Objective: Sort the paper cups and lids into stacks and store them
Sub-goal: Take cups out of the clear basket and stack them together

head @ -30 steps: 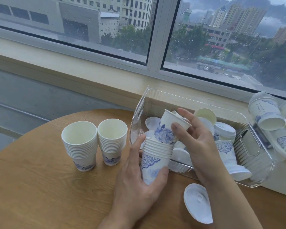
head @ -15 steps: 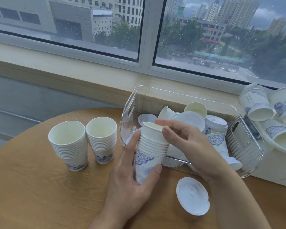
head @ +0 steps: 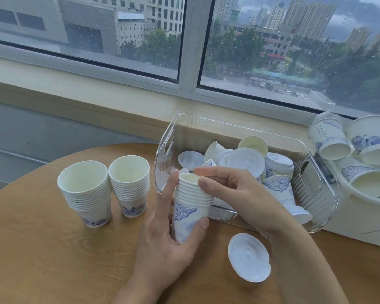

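Since a second ago we have seated the tilted cup, so this stack (head: 192,207) has grown. Our left hand (head: 167,244) grips its base; our right hand (head: 233,191) pinches its rim

Upper-floor room in city building, likely office break area or café corner; exact kind unclear. Evidence: wide window (head: 191,40) with rain-spotted glass, looking down on tower blocks, trees, parked cars. Pale sill (head: 97,99) below. Round wooden table (head: 42,249) close to window. Stacked disposable paper cups (head: 86,189) and clear plastic bin (head: 316,194) of cups and lids.
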### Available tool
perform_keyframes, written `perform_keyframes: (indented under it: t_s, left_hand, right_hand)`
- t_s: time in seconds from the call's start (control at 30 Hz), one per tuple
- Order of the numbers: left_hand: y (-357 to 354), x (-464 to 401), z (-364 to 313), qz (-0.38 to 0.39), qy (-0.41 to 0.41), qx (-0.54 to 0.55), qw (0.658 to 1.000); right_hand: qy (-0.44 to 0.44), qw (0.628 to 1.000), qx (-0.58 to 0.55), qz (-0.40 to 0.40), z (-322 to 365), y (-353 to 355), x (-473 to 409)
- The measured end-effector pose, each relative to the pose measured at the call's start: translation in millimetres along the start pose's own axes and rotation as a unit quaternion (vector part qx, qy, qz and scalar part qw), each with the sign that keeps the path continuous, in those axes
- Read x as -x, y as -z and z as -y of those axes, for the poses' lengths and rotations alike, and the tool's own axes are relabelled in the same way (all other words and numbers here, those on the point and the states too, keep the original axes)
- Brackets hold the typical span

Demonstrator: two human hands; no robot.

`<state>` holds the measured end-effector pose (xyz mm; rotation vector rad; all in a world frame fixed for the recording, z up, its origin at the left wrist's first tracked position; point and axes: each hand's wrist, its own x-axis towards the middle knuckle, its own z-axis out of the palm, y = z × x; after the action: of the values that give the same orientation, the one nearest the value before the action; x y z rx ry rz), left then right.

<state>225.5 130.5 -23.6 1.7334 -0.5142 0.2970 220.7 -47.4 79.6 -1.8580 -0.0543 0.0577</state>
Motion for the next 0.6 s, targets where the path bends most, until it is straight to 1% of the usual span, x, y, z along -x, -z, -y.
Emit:
perform_keyframes:
  t_s: [0.2,0.3,0.37,0.47,0.53,0.6]
  left_hand:
    - [-0.4,0.8,1.4,0.005,0.011,0.008,1.000]
    - [-1.5,1.5,4.2,0.018,0.015,0.011,1.000]
    - [-1.7,1.7,5.5,0.029,0.018,0.011,0.999]
    - [-1.6,0.8,4.8,0.035,0.021,0.011,0.999]
    - [-2.8,0.7,4.4,0.038,0.014,0.004,0.999]
    - [-4.1,1.4,4.8,0.039,0.011,0.006,0.999]
  right_hand:
    - [0.008,1.000,0.011,0.009,-0.2,0.8,0.6]
    - [0.019,0.999,0.028,-0.003,-3.8,4.9,0.9]
    - [0.050,0.997,0.042,-0.049,-7.3,13.8,0.4]
    - [0.105,0.975,0.050,-0.190,-15.5,36.5,0.2]
    - [0.094,0.952,0.099,-0.275,-22.8,50.5,0.8]
    - [0.055,0.941,0.141,-0.304,-31.4,59.9,1.5]
